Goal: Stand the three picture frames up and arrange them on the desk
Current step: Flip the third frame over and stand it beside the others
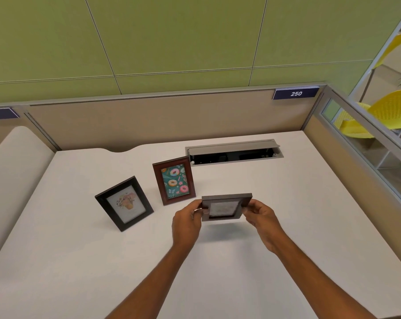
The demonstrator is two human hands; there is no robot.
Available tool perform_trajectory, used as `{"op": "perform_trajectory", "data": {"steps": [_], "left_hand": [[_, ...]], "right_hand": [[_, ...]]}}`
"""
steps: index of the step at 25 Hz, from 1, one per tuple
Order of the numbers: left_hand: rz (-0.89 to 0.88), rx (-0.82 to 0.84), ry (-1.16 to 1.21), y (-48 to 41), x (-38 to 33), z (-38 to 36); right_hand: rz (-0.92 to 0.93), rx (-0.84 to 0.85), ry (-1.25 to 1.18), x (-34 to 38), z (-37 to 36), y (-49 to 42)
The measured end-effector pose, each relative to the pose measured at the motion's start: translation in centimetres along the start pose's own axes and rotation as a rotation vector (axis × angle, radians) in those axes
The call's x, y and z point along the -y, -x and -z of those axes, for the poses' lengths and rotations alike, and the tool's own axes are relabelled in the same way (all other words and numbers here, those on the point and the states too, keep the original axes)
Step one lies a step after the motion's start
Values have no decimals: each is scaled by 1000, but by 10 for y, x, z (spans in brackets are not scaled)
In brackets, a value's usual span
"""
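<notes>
frames (174, 180) — white desk (287, 215), green wall (171, 35)

An open grey cable tray (234, 153) sits recessed at the back of the white surface (287, 226), below a beige partition (148, 120) carrying a navy "250" label (295, 93); yellow chairs (388, 111) stand beyond glass.

White counter (263, 226): black frame (124, 203) and red-brown frame (174, 180) stand upright, side by side, near an open cable tray (234, 153).
</notes>
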State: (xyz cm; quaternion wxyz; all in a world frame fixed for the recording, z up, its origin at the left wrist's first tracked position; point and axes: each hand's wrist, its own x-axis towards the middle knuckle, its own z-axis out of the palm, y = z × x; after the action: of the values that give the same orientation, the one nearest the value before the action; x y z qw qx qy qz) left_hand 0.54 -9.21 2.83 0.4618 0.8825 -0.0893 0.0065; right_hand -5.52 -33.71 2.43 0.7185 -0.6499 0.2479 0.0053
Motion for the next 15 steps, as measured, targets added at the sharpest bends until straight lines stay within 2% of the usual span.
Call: {"op": "perform_trajectory", "data": {"steps": [4, 15], "left_hand": [[32, 114, 92, -9, -1, 6], [134, 228, 326, -31, 12, 15]], "right_hand": [[2, -7, -21, 3, -4, -5], [-57, -30, 29, 7, -27, -7]]}}
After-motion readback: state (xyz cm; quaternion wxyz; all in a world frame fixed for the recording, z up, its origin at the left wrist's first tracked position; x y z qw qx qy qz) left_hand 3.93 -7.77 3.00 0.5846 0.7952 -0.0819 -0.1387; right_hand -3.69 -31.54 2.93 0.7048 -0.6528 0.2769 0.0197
